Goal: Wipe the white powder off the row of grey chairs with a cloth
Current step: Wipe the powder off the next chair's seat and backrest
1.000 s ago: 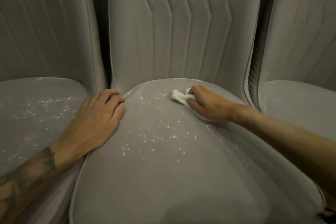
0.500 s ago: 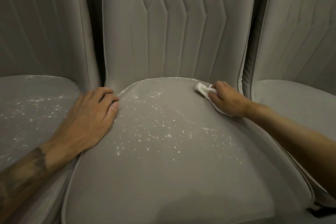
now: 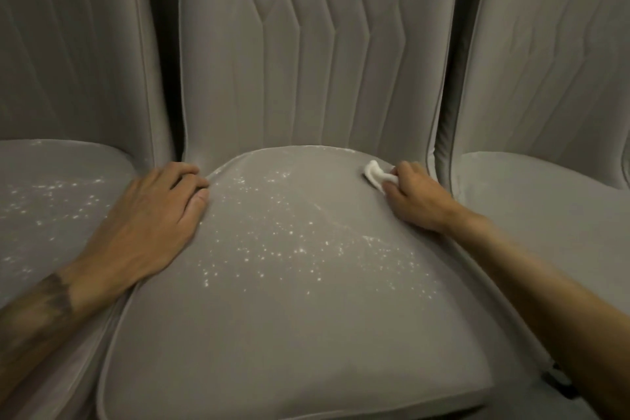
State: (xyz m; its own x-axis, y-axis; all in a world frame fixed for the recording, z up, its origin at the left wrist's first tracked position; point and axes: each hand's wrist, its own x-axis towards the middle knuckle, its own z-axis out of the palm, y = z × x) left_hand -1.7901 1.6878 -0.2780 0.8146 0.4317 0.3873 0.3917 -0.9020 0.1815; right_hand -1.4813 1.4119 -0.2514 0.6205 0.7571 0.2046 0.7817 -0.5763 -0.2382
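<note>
Head camera, looking down over the row, and I'm leaning in on the middle chair (image 3: 289,334). My right hand (image 3: 416,201) is at the back right corner of its seat, fingers and thumb bunched round the cloth (image 3: 375,174). The cloth is a small white wad that pokes out to the left of my knuckles. It sits pressed on the grey fabric, just in front of where the seat meets the backrest (image 3: 306,61).

My left hand (image 3: 150,215) is over on the other side, well apart from the right, laid flat and holding nothing. The palm lies across the seam between the left chair (image 3: 51,201) and the middle one, fingertips bent slightly onto the middle seat's back left corner.

White powder (image 3: 272,249), and plenty of it, speckles the middle seat. It spreads in a broad band from beside my left fingers across to below my right wrist, thickest through the centre. A faint smeared streak runs diagonally from the centre toward the right hand. The front of that seat looks plain grey.

The left chair's seat carries its own scatter of white flecks, out to the left of my left hand. The right chair (image 3: 545,208) shows a smooth grey seat, and there I can make out only a faint pale line along its back rim. A dark tattoo (image 3: 44,303) wraps my left forearm near the bottom left corner. All three backrests stand upright, quilted with long vertical stitched lines.
</note>
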